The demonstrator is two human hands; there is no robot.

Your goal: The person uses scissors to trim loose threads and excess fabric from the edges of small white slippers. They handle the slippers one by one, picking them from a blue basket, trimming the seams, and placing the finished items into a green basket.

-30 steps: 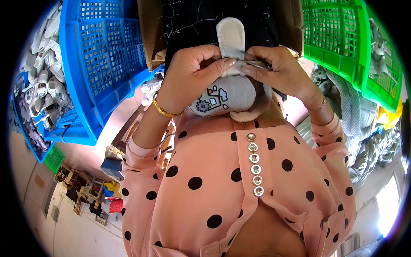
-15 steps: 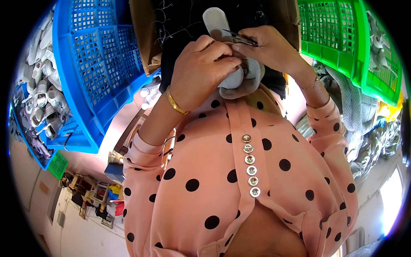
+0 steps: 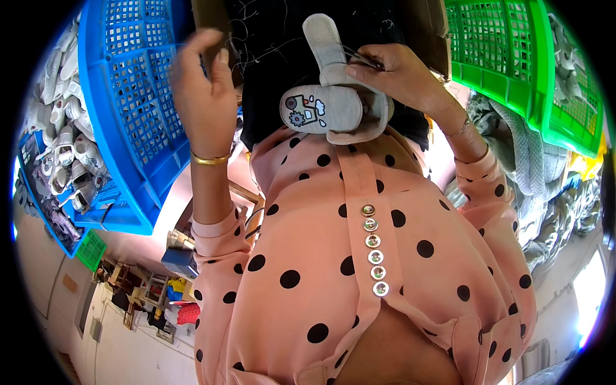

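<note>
A small pale grey child's shoe (image 3: 301, 110) with a colourful printed vehicle on its toe rests on my lap, toe toward the left. Its long strap (image 3: 323, 38) is folded open, pointing away from me. Clasped in my right hand (image 3: 403, 76) is a dark pair of thread snips (image 3: 364, 59), with thin blades pointing left over the strap. My right thumb sits at the strap's edge beside the shoe opening. Raised to the left, by the blue crate, my left hand (image 3: 206, 96) is empty, thumb and fingers apart and slightly blurred.
A blue plastic crate (image 3: 144, 96) stands at left, with many pale shoes (image 3: 67, 147) beyond it. At right is a green crate (image 3: 500, 58) near piled grey fabric (image 3: 532, 154). Loose threads lie on the black cloth (image 3: 276, 45) over my lap, between cardboard sides (image 3: 436, 32).
My left hand has let go of the shoe and swung left, uncovering the printed toe. My right hand stays at the strap with the snips.
</note>
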